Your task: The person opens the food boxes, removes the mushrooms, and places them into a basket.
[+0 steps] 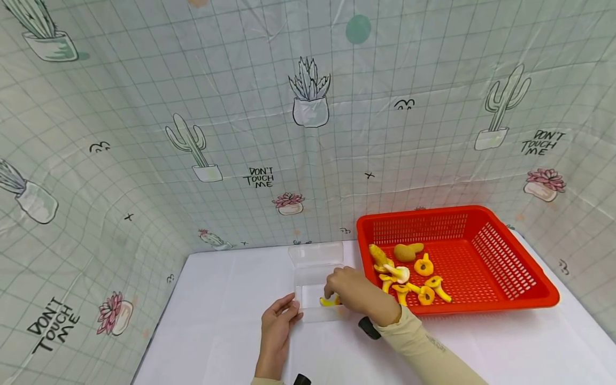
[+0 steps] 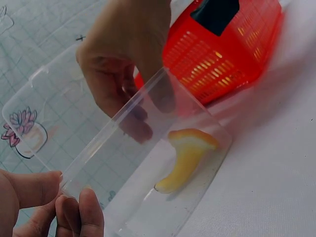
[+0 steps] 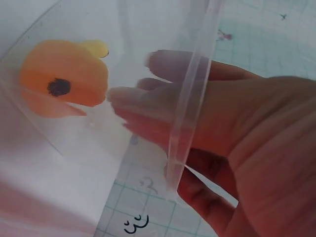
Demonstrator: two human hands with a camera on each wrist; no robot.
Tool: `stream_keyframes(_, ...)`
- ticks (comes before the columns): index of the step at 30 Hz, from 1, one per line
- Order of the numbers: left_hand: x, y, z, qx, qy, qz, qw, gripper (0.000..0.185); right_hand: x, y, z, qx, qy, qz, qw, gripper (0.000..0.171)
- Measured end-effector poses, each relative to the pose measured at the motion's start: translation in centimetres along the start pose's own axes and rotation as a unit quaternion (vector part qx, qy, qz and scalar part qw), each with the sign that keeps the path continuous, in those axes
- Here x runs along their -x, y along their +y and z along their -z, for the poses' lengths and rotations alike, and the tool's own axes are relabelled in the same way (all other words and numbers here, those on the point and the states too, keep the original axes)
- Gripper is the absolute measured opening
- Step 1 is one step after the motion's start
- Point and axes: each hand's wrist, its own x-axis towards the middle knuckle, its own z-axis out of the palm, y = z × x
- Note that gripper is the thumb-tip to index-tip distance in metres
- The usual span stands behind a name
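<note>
A clear plastic box (image 1: 308, 293) with a raised lid (image 1: 315, 253) stands on the white table. My left hand (image 1: 280, 325) pinches the box's left edge between thumb and fingers, as the left wrist view also shows. One yellow mushroom (image 2: 185, 160) with an orange cap lies inside on the bottom, near the right end. My right hand (image 1: 355, 290) reaches over the wall into the box. In the right wrist view its loosely bent fingertips (image 3: 131, 96) are just beside the mushroom's cap (image 3: 61, 69), with nothing gripped between them.
A red perforated basket (image 1: 505, 259) stands to the right of the box. Several yellow mushrooms (image 1: 424, 266) and a brownish one (image 1: 406, 252) lie in its left part. Behind the table hangs a gridded sheet (image 1: 327, 155) printed with potted plants.
</note>
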Motion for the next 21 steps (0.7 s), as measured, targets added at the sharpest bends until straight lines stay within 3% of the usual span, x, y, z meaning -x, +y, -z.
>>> stream_keyframes(7, 0.1, 0.1, -0.1, 0.003, 0.001, -0.001, 1.0000, 0.040, -0.5, -0.2, 0.2, -0.027, -0.042, -0.026, 0.998, 0.015)
stream_keyframes(12, 0.1, 0.0, -0.1, 0.008, 0.003, -0.002, 1.0000, 0.039, -0.8, -0.2, 0.0, -0.035, -0.049, -0.036, 0.998, 0.008)
stream_keyframes(21, 0.0, -0.1, -0.1, 0.011, 0.004, -0.001, 0.9999, 0.039, -1.5, -0.3, -0.4, -0.033, -0.065, -0.057, 0.996, 0.013)
